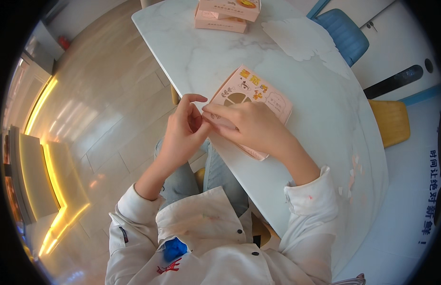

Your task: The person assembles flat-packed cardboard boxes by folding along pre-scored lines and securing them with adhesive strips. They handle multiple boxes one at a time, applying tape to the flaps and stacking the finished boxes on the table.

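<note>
A pink cardboard box [275, 99] with printed drawings and a round window in its lid lies tilted at the table's near left edge. My right hand [251, 124] rests across its near left part, index finger stretched toward the corner and thumb and fingers closed on the cardboard edge. At that same corner my left hand [182, 130] has its fingers curled and its thumb against the edge, touching the right fingertips. The cardboard between the two hands is mostly hidden by the fingers.
More pink boxes [220, 23] are stacked at the table's far edge. A whitish patch [296, 40] and small pale scraps [352, 178] mark the marble-look table [325, 128]. Blue [344, 35] and yellow [390, 122] chairs stand along the right side.
</note>
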Demonstrator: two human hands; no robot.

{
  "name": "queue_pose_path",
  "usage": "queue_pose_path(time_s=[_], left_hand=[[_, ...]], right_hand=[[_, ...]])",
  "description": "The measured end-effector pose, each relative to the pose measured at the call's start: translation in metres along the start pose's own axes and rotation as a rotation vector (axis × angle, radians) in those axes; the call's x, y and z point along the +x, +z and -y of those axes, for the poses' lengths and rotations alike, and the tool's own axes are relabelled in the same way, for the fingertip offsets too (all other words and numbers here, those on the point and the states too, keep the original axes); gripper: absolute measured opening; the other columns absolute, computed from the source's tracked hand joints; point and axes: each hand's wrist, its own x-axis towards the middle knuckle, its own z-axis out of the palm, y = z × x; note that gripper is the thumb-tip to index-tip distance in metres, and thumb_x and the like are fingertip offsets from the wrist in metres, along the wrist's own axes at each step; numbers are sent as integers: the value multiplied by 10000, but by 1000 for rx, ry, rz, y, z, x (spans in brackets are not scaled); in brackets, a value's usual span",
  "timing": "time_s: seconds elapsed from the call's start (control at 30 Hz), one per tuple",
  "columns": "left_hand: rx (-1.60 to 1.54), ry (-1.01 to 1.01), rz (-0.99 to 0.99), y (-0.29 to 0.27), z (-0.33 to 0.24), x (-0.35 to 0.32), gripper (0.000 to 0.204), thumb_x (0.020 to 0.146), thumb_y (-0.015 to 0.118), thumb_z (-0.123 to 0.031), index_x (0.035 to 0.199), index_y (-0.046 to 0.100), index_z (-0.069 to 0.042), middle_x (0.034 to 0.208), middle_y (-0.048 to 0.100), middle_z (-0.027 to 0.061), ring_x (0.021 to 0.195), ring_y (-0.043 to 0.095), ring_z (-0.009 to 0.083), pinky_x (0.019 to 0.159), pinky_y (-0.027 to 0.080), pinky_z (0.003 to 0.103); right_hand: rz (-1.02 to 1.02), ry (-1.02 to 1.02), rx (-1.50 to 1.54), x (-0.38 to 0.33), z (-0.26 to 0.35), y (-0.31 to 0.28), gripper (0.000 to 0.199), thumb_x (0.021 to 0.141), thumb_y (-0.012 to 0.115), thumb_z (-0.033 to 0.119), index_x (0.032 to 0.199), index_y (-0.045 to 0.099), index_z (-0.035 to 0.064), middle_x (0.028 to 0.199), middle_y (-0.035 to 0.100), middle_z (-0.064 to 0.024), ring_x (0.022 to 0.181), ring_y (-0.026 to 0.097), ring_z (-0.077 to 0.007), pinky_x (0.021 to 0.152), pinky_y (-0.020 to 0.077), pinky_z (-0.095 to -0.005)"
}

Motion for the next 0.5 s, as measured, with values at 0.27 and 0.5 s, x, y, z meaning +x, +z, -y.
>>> queue_pose_path(time_s=[0.27,0.5], left_hand=[[28,56,-32,-2,11,-1,370,882,642,-70,1232,532,-27,909,548,57,791,543,119,672,457,258],[460,313,51,-5,17,2,635,888,682,-285,1436,445,-71,1347,489,145,1227,431,327,1057,336,425]], right_hand=[[-120,-96,-72,-3,-4,7,222,901,650,197,1112,680,136,790,669,-100,666,656,-273,604,519,-371],[-512,-20,-86,-28,-20,-27,371,890,675,205,1240,644,85,1080,620,-111,1018,589,-282,907,455,-415]])
